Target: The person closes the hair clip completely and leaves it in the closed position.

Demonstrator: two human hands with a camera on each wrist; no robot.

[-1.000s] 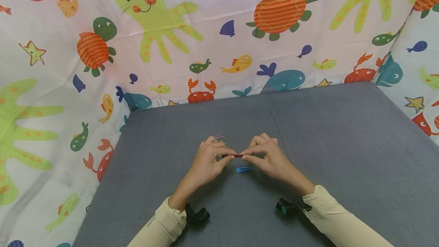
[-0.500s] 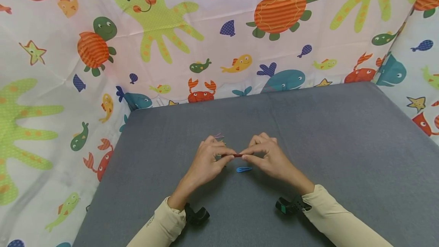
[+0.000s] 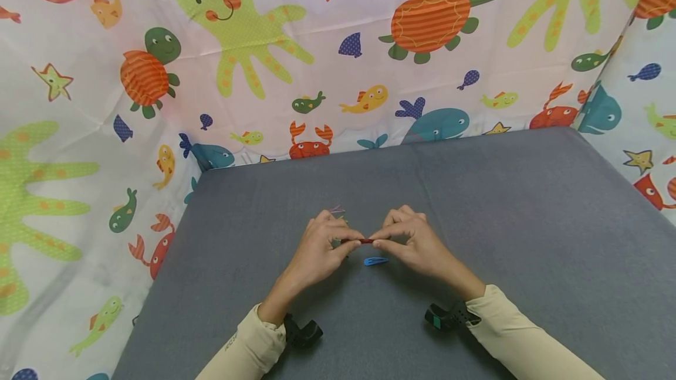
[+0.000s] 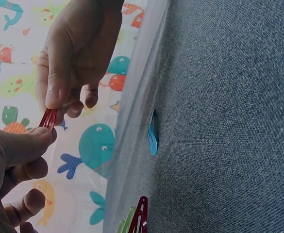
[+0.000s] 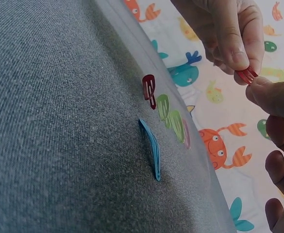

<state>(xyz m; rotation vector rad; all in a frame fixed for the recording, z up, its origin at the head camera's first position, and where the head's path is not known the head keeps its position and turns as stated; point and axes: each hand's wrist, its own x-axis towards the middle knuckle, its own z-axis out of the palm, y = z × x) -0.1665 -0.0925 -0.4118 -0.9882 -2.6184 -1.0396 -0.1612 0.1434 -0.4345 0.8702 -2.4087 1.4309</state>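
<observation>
A small red snap hair clip [image 3: 367, 241] is stretched between both hands over the grey table. My left hand [image 3: 320, 246] pinches one end between thumb and forefinger. The other end is pinched the same way by my right hand [image 3: 414, 242]. In both wrist views only the middle of the red clip shows between the fingertips. Below the hands a blue snap clip [image 3: 376, 261] lies on the cloth. Past it in the right wrist view lie dark red clips [image 5: 148, 87], green clips [image 5: 178, 125] and a pink clip [image 5: 187, 133]; in the head view my left hand mostly hides these.
A grey cloth [image 3: 502, 204] covers the table. Behind it and along the sides hangs a white curtain [image 3: 348, 122] printed with sea animals. Black camera mounts [image 3: 303, 333] sit on both wrists, close above the table.
</observation>
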